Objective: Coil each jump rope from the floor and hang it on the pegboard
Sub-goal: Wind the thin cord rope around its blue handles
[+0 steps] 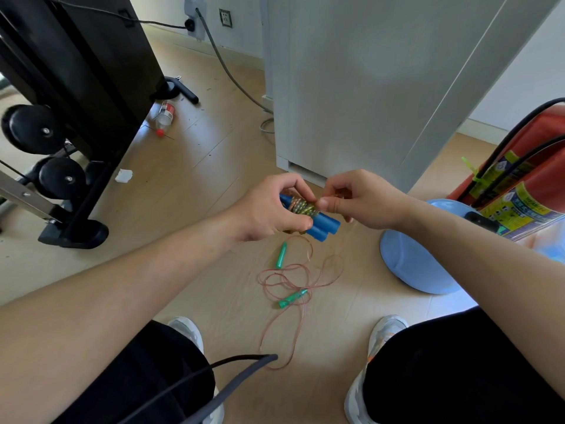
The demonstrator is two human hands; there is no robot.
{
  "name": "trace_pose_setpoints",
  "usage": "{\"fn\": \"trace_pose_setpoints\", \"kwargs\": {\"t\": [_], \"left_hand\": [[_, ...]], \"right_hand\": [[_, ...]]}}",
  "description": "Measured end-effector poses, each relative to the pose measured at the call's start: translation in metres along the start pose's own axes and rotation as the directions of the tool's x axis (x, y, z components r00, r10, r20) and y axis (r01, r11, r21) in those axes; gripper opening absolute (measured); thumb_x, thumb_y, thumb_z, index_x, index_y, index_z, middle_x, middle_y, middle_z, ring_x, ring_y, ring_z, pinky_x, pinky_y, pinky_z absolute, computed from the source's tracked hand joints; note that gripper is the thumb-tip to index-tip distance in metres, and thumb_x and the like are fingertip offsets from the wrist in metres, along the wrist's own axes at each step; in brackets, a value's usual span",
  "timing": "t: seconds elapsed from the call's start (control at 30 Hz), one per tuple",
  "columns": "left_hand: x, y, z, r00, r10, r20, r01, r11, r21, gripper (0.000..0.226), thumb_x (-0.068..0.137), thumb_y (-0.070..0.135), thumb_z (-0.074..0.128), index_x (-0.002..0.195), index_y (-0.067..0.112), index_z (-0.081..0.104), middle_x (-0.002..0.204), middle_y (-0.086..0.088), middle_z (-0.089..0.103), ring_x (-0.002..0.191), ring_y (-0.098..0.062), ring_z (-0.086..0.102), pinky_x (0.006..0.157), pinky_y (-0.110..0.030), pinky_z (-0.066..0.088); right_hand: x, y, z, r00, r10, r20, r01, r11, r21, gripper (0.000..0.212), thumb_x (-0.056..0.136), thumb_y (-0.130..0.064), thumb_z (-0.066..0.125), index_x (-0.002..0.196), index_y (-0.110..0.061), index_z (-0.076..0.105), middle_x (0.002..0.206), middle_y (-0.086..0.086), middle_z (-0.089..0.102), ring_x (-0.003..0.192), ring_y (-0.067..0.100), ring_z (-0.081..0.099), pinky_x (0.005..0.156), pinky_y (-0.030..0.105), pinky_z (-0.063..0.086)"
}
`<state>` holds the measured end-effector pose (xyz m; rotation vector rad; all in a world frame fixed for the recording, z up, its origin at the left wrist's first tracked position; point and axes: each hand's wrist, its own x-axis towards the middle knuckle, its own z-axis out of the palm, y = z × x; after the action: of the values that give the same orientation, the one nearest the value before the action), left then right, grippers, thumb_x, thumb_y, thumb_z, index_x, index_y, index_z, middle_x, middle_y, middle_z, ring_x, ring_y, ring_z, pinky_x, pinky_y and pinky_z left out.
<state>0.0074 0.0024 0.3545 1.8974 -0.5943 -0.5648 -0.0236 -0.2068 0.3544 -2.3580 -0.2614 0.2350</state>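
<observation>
Wood floor (214, 166), left fingers (294, 184) gripping blue-handled rope (327, 223), right fingers (329, 204) pinching its cord (305, 208)

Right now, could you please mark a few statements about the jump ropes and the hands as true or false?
1. The left hand grips the blue plastic jump-rope handles. True.
2. A glittery cord is wound round those handles. True.
3. The green-handled jump rope with its thin pink cord is hung up, coiled. False: it lies loose on the wooden floor.
4. The right hand hangs idle. False: it pinches the glittery cord.
5. The clear plastic bottle with a red cap stands upright. False: it lies on its side.
</observation>
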Motion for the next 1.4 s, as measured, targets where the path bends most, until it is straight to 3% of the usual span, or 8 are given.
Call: {"fn": "trace_pose_setpoints", "kwargs": {"t": [0.27, 0.43, 0.67, 0.83, 0.93, 1.1, 1.27, 1.4], "left_hand": [[-0.005, 0.007, -0.005, 0.999, -0.023, -0.028, 0.016, 0.979, -0.204, 0.027, 0.080, -0.007, 0.074, 0.095, 0.013, 0.063, 0.091, -0.006, 0.062, 0.074, -0.008, 0.065, 0.066, -0.031, 0.060], [-0.002, 0.002, -0.008, 0.982, -0.156, -0.109, 0.096, 0.900, -0.424, 0.024, 0.083, -0.002, 0.072, 0.096, 0.016, 0.064, 0.103, -0.007, 0.062, 0.082, -0.017, 0.069, 0.071, -0.033, 0.060], [0.001, -0.001, -0.007, 0.942, -0.263, -0.208, 0.091, 0.798, -0.596, 0.023, 0.085, -0.002, 0.071, 0.098, 0.014, 0.061, 0.106, -0.009, 0.061, 0.081, -0.022, 0.073, 0.067, -0.034, 0.062], [0.006, -0.012, -0.005, 0.874, -0.147, -0.463, 0.061, 0.979, -0.196, 0.030, 0.074, 0.010, 0.084, 0.093, 0.021, 0.063, 0.100, -0.004, 0.065, 0.085, -0.023, 0.070, 0.068, -0.037, 0.062], [0.006, -0.016, -0.002, 0.883, -0.014, -0.470, 0.082, 0.989, 0.124, 0.032, 0.070, 0.020, 0.084, 0.092, 0.027, 0.062, 0.088, 0.007, 0.066, 0.079, -0.015, 0.064, 0.069, -0.031, 0.054], [0.006, -0.016, -0.003, 0.947, -0.017, -0.321, 0.048, 0.995, 0.089, 0.034, 0.071, 0.018, 0.086, 0.094, 0.028, 0.063, 0.094, 0.001, 0.067, 0.089, -0.024, 0.068, 0.076, -0.048, 0.061], [0.003, -0.001, -0.003, 0.988, 0.050, -0.149, -0.039, 0.996, 0.076, 0.039, 0.078, 0.003, 0.080, 0.111, 0.020, 0.067, 0.103, 0.000, 0.068, 0.090, -0.011, 0.066, 0.082, -0.026, 0.058], [0.002, 0.002, -0.003, 0.994, 0.024, -0.103, -0.021, 0.999, 0.025, 0.034, 0.077, -0.007, 0.077, 0.098, 0.019, 0.070, 0.092, -0.002, 0.071, 0.078, -0.004, 0.067, 0.073, -0.020, 0.057]], "right_hand": [[0.001, 0.013, 0.005, 0.991, 0.101, 0.091, -0.122, 0.953, 0.277, 0.035, 0.091, -0.047, 0.055, 0.078, -0.016, 0.065, 0.062, -0.003, 0.051, 0.058, 0.009, 0.050, 0.059, 0.023, 0.050], [0.004, 0.014, 0.013, 0.977, 0.168, 0.128, -0.197, 0.943, 0.269, 0.030, 0.104, -0.026, 0.048, 0.084, -0.017, 0.069, 0.058, -0.006, 0.048, 0.056, 0.013, 0.046, 0.061, 0.034, 0.051], [-0.001, -0.007, 0.033, 0.958, 0.202, 0.203, -0.255, 0.924, 0.284, 0.040, 0.106, -0.039, 0.039, 0.097, -0.012, 0.068, 0.062, 0.001, 0.047, 0.051, 0.014, 0.045, 0.055, 0.033, 0.054], [-0.008, -0.026, 0.036, 0.982, 0.092, 0.165, -0.091, 0.996, -0.012, 0.026, 0.103, -0.031, 0.045, 0.113, -0.025, 0.068, 0.061, -0.007, 0.053, 0.048, 0.007, 0.053, 0.056, 0.030, 0.054], [-0.010, -0.034, 0.033, 0.991, 0.014, 0.136, 0.009, 0.986, -0.168, 0.028, 0.101, -0.033, 0.049, 0.099, -0.016, 0.070, 0.059, -0.004, 0.051, 0.051, 0.005, 0.049, 0.057, 0.026, 0.039], [-0.009, -0.028, 0.011, 0.996, 0.033, -0.086, -0.044, 0.991, -0.129, 0.023, 0.097, -0.033, 0.058, 0.084, -0.023, 0.073, 0.056, -0.003, 0.047, 0.053, 0.010, 0.043, 0.050, 0.021, 0.030], [-0.009, -0.014, -0.001, 0.987, 0.020, -0.159, -0.031, 0.997, -0.068, 0.016, 0.093, -0.029, 0.066, 0.077, -0.026, 0.069, 0.057, -0.014, 0.056, 0.057, 0.004, 0.049, 0.053, 0.015, 0.034], [-0.007, -0.008, -0.001, 0.971, -0.011, -0.237, 0.007, 1.000, -0.016, 0.019, 0.084, -0.035, 0.077, 0.081, -0.024, 0.061, 0.062, -0.005, 0.056, 0.056, 0.008, 0.044, 0.055, 0.023, 0.036]]}}
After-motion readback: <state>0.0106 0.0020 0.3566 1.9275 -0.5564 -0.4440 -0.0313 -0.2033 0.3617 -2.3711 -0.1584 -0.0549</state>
